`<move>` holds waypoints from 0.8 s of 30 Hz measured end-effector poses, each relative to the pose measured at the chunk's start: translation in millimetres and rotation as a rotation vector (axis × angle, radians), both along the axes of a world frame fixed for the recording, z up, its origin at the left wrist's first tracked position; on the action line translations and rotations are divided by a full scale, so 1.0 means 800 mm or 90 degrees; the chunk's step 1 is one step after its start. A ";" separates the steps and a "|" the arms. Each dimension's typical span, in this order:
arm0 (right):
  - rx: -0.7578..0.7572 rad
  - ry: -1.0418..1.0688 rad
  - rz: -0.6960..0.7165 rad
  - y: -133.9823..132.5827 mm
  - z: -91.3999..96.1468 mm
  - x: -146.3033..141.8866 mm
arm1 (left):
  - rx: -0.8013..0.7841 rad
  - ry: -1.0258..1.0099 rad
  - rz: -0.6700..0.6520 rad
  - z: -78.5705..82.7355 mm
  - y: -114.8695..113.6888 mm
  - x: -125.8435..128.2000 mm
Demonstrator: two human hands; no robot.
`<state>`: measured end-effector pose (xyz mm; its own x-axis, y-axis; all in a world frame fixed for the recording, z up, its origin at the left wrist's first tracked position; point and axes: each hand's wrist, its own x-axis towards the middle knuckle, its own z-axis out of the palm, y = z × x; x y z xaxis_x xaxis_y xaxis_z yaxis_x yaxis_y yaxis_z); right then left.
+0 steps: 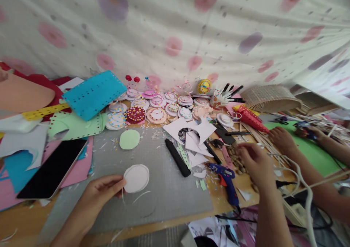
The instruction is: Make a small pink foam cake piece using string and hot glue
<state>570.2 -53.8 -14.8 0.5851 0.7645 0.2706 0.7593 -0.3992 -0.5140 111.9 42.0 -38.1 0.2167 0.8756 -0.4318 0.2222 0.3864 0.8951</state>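
My left hand [105, 188] pinches the left edge of a white paper disc [136, 178] above the grey cutting mat [109, 207]. Thin trimmed strips lie just below the disc. A pale green disc [129, 139] rests farther back on the mat. On the right, my right hand [255, 163] is over a pile of small brown pebble-like pieces [233, 154], fingers curled together; whatever they may hold is hidden. Left of this hand lies a blue glue gun [228, 183] with a red trigger. White paper offcuts [195, 139] and a black stick-shaped tool [177, 157] lie between my hands.
Decorated round pieces [157, 115] line the back. A black-screened phone [53, 168] and coloured foam sheets [94, 93] lie left. At right, another person's hands [283, 139] work over a green sheet [314, 152]. White cables [303, 185] run beside my right arm.
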 end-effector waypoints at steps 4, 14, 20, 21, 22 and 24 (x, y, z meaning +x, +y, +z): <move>-0.065 -0.037 -0.181 -0.060 -0.015 -0.047 | -0.016 0.015 -0.034 -0.004 0.009 0.006; -0.315 0.021 -0.185 -0.068 -0.068 -0.073 | -0.061 -0.013 -0.252 0.013 0.074 0.022; -0.380 0.140 -0.149 -0.070 -0.057 -0.058 | -0.067 -0.026 -0.277 -0.003 0.094 0.026; -0.372 0.163 -0.156 -0.072 -0.053 -0.054 | -0.068 -0.031 -0.280 -0.006 0.095 0.027; -0.348 0.184 -0.171 -0.073 -0.048 -0.052 | -0.071 -0.036 -0.283 -0.008 0.095 0.028; -0.260 0.222 -0.213 -0.073 -0.033 -0.052 | -0.075 -0.045 -0.289 -0.012 0.095 0.028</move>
